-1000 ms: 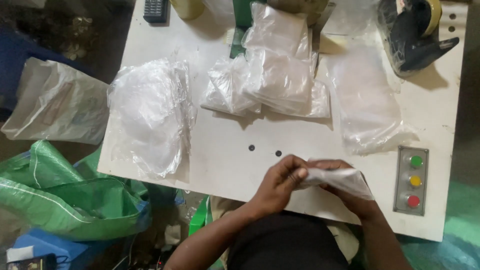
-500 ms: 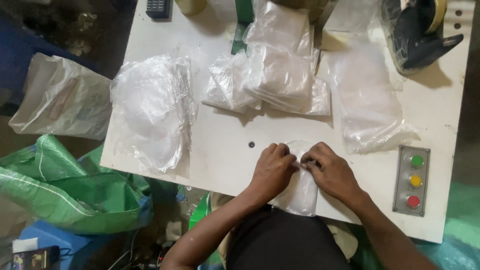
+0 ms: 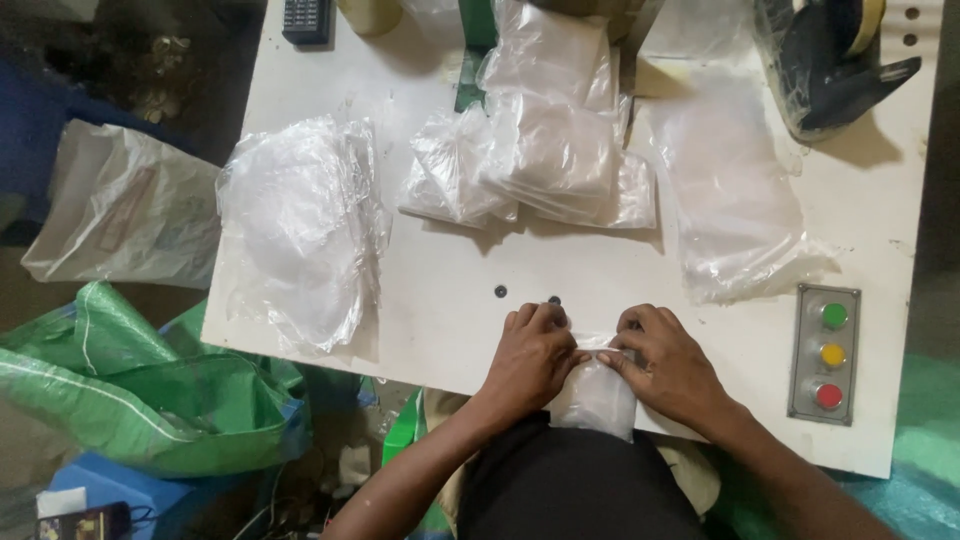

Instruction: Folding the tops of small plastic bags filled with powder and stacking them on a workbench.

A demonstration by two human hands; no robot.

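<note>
Low in the centre of the frame, left hand (image 3: 535, 358) and right hand (image 3: 672, 366) pressed on a small clear plastic packet (image 3: 596, 396) at the near edge of the white table (image 3: 450, 290), fingers pinching its top fold from both sides. Stack of filled packets (image 3: 545, 150) upper centre; loose clear bags (image 3: 295, 225) at left. Three-button panel (image 3: 825, 353) at lower right.
</note>
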